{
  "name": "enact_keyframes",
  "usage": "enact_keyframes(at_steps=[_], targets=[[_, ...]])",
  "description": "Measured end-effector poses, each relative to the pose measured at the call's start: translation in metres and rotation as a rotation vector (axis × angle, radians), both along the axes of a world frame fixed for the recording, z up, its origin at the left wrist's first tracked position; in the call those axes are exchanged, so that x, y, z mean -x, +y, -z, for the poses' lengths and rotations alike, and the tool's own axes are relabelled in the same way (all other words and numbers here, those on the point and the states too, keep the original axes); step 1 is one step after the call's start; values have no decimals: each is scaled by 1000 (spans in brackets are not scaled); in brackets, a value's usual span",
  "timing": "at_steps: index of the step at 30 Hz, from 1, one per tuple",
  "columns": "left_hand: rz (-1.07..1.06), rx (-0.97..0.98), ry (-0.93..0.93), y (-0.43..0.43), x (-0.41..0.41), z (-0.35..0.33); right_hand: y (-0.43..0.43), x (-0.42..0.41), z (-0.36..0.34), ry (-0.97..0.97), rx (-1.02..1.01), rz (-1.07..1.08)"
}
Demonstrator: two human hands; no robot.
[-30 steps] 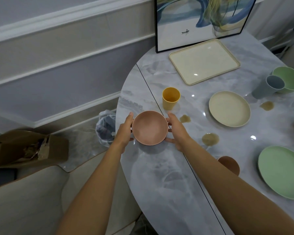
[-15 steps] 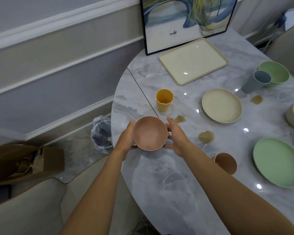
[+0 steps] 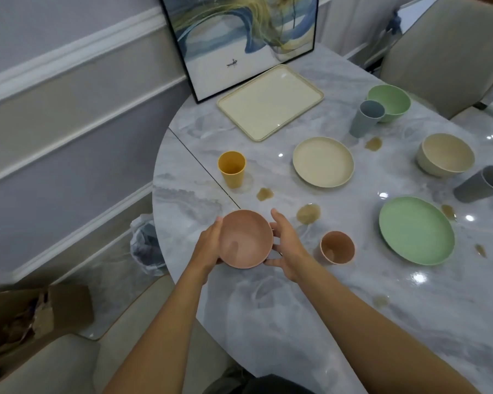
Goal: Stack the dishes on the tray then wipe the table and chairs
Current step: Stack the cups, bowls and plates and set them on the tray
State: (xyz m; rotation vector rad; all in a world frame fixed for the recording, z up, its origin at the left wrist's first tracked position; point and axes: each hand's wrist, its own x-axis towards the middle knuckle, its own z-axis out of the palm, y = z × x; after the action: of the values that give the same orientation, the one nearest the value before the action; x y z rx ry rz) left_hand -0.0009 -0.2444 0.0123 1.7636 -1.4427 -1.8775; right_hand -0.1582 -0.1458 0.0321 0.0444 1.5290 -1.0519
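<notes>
While the left grip clasped the pink bowl and the right grip lay open beside it, the tray sat well ahead, slightly rightward.

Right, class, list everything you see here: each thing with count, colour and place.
tray: 1, cream, far side of table
picture: 1, framed, against wall
plates: 2, cream plate mid-table, green plate right
bowls: 3, pink bowl held, green bowl far right, cream bowl right
cups: 4, yellow cup, pink cup, blue-grey cup, dark grey cup, scattered
spills: several, brown, on the table
chairs: 2, beige, far right, near left
box: 1, cardboard, floor left
bin bag: 1, grey, floor
left hand: holds the pink bowl
right hand: fingers straight, beside it
</notes>
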Motion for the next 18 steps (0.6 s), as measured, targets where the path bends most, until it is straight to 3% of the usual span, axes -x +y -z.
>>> enact_keyframes(at_steps=[11, 18], targets=[[-28, -64, 33, 58, 1, -1, 51, 4, -12, -41, 25, -26], [-112, -75, 26, 67, -7, 1, 61, 24, -20, 177, 133, -106]])
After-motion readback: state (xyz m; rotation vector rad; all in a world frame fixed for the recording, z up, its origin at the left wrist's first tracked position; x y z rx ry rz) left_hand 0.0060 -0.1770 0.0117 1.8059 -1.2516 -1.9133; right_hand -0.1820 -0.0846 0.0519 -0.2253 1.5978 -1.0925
